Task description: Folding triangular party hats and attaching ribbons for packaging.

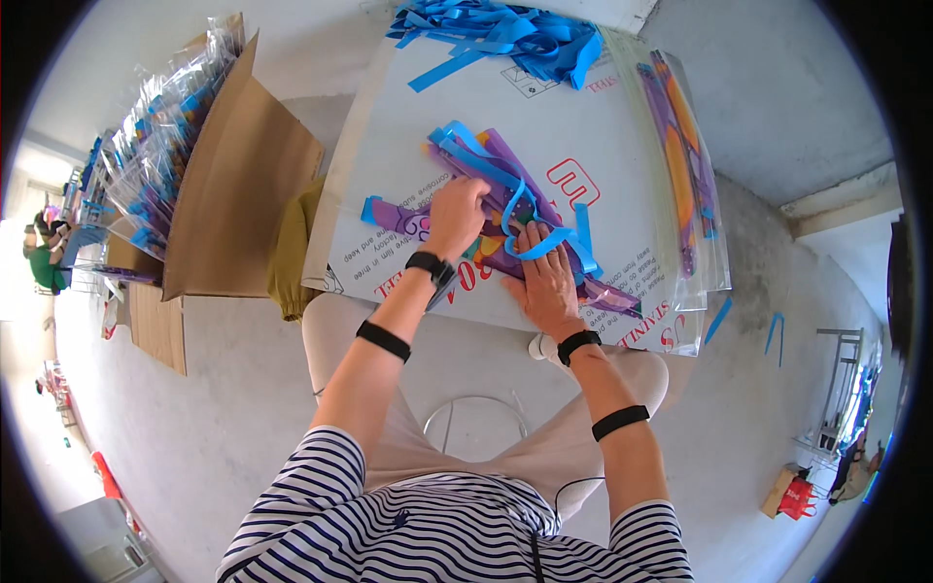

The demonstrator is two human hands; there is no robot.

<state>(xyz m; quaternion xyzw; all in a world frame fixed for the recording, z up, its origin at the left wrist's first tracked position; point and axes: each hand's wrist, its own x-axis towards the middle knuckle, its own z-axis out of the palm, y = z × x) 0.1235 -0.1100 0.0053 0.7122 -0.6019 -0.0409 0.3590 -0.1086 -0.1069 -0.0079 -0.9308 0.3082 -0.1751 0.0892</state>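
A bundle of purple printed pieces (pixel 505 173) with yellow and orange patterns lies across the middle of the white board, its strips crossing at angles. Looped over it is a bright blue flat ribbon (pixel 530 194). My left hand (pixel 457 216) is closed in a pinch at the bundle's left side; its fingertips hide what they hold. Stretched fingers of my right hand (pixel 546 282) lie flat on the lower part of the bundle, touching the ribbon. A purple end (pixel 394 218) with a blue tip sticks out left of my left hand.
A heap of blue ribbons (pixel 515 34) lies at the board's far edge. Purple and orange strips in clear plastic (pixel 680 160) lie along the right. To the left, a cardboard box (pixel 238 185) holds several clear-bagged items (pixel 160 146), beside an olive cloth (pixel 293 255). The white board (pixel 389 107) rests before my knees.
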